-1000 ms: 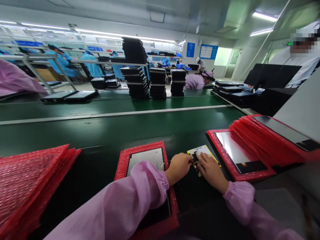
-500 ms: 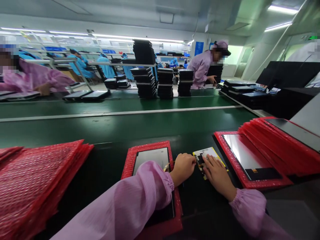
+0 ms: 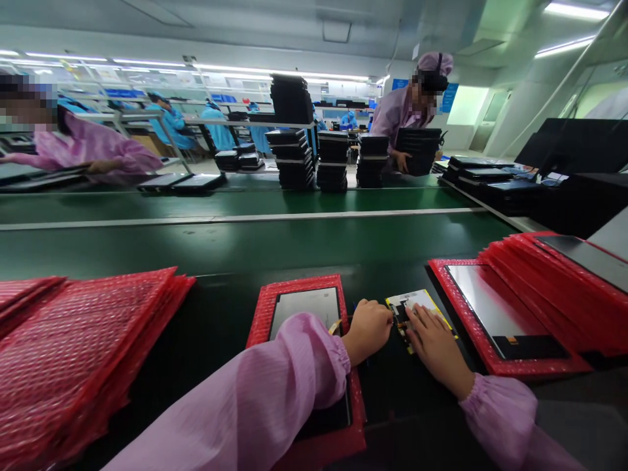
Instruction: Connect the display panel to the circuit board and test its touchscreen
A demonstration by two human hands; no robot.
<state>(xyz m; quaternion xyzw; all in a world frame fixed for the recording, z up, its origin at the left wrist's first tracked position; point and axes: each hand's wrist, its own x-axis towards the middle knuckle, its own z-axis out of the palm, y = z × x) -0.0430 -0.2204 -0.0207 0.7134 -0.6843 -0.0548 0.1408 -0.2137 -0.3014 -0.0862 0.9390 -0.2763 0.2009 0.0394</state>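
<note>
Looks like the fiddly connector bit on a small board [image 3: 417,302], the yellow-edged one lying flat on the desk [image 3: 210,327] at about 12 o'clock from the wrists. Left hand [image 3: 370,327] is curled into a loose fist at the board's left edge, fingertips pinched together on something tiny there; can't tell what exactly, it's too small. Right hand [image 3: 434,343] lies flat, fingers spread on the board, pinning it down rather than gripping anything.

A thin orange ribbon [image 3: 335,326] pokes out by the left wrist, running toward the screen [image 3: 307,307] in its red bubble pouch [image 3: 267,307] at 9 o'clock of the board. At 3 o'clock sits a fanned stack of pouched screens [image 3: 549,288], and empty pouches [image 3: 73,353] are piled far left.

My guess: the next bit needs a steady pinch and the board held dead still, since that ribbon looks easy to kink.
</note>
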